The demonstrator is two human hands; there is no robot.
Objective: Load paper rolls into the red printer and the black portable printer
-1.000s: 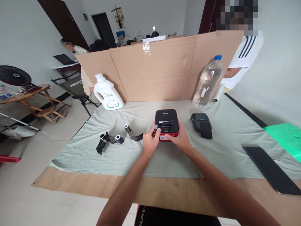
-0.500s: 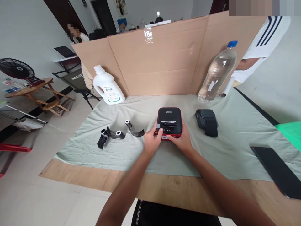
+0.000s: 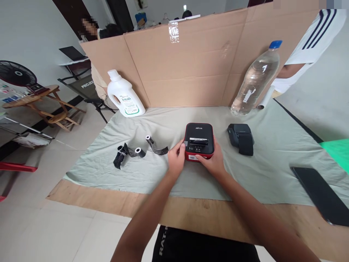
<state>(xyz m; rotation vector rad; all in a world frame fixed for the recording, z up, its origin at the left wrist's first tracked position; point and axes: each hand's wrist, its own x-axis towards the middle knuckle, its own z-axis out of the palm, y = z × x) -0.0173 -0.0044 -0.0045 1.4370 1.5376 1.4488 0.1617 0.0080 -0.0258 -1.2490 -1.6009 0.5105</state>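
A black-topped label printer with red sides sits on the cloth in the middle of the table. My left hand grips its left side, the thumb at the edge beside the top panel. Around the right side and front corner, my right hand is closed, its thumb on the red front face. Left of my hands lie a small roll with a black strip unwound, another roll and a crumpled black-wrapped roll. A smaller black device with a dark flap lies to the right.
A white detergent bottle and a blue-capped clear bottle stand before the upright cardboard sheet. A dark phone lies near the right edge. Beyond the cardboard, two people are partly visible, one in a striped white sleeve.
My left thumb has moved off the printer's top to its left edge. The printer looks slightly turned and shifted right in view. The camera view has tilted down a little.
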